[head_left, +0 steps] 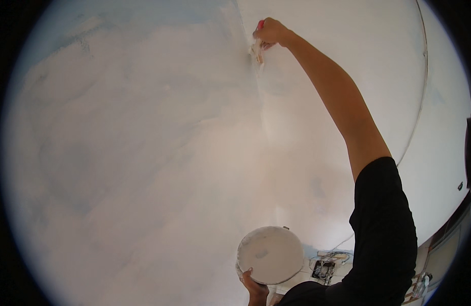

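Note:
High up at the corner line between two walls, my right hand (272, 31) is closed around a paintbrush (259, 55) with a red handle. Its bristles point down and lie against the corner, coated in whitish paint. My right arm is stretched far upward. Low in the view, my left hand (254, 288) grips the side of a round bucket (238, 261), with the thumb over its rim. Off-white paint (276, 255) shows inside the bucket. The left-hand wall (118, 153) carries uneven pale paint, with bluish patches near its top.
A thin cable (425, 56) runs down the right-hand wall (342, 41). Below, beside my right sleeve, a dark box (323, 270) sits among loose wires. A dark object (470, 153) stands at the far right edge.

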`<state>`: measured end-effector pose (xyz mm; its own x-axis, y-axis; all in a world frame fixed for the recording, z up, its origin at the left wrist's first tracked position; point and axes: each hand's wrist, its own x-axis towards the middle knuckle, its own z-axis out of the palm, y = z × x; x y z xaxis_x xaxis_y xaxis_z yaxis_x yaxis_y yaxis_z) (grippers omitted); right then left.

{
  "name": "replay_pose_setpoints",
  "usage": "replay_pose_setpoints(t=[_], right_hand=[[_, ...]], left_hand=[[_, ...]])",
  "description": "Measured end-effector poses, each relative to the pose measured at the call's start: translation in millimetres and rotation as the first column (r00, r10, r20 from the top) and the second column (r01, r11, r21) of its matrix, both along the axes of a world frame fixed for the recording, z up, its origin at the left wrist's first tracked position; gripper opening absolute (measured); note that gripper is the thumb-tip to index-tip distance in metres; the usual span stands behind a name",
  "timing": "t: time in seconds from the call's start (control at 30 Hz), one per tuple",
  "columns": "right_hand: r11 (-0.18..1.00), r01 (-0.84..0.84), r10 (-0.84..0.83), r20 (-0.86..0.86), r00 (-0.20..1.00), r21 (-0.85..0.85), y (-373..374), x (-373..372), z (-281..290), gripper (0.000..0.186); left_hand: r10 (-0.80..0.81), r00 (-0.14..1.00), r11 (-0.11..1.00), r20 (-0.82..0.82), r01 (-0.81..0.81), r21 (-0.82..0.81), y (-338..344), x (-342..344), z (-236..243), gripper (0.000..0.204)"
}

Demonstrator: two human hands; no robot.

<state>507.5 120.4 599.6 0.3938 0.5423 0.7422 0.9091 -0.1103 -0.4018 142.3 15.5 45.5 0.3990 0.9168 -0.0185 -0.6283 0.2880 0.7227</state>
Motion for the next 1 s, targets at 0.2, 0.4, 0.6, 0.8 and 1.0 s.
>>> replay_pose_setpoints(t=[0.2, 0.4, 0.6, 0.8, 1.0], right_hand=[[0.845, -0.126, 0.182, -0.059, 0.981, 0.520, 0.7, -16.8, 35.8, 0.024], [0.080, -0.122, 0.745, 0.022, 0.667, 0.989, 9.9, 4.9, 48.4, 0.030], [0.266, 0.117, 0.861, -0.290, 0.417, 0.957, 55.8, -6.9, -101.2, 0.020], [0.695, 0.211, 0.543, -0.694, 0.473, 0.687, 23.0, 5.4, -199.6, 0.022], [0.663, 0.023, 0.541, -0.501, 0.675, 0.748, 32.4, -36.9, -47.5, 0.040]], left_hand=[[0.031, 1.000, 0.998, 0.000, -0.030, -0.062, 3.5, -0.8, -13.7, 0.054], [-0.018, 0.999, 0.996, -0.026, 0.016, -0.089, -4.2, 1.4, 13.7, 0.054], [-0.066, 0.996, 0.996, -0.059, 0.062, -0.057, 7.8, -8.8, 8.5, 0.055], [-0.097, 0.993, 0.994, -0.065, 0.093, -0.060, 12.1, -7.5, 17.5, 0.057], [-0.077, 0.996, 0.993, -0.046, 0.073, -0.092, 9.0, -8.4, 14.1, 0.058]])
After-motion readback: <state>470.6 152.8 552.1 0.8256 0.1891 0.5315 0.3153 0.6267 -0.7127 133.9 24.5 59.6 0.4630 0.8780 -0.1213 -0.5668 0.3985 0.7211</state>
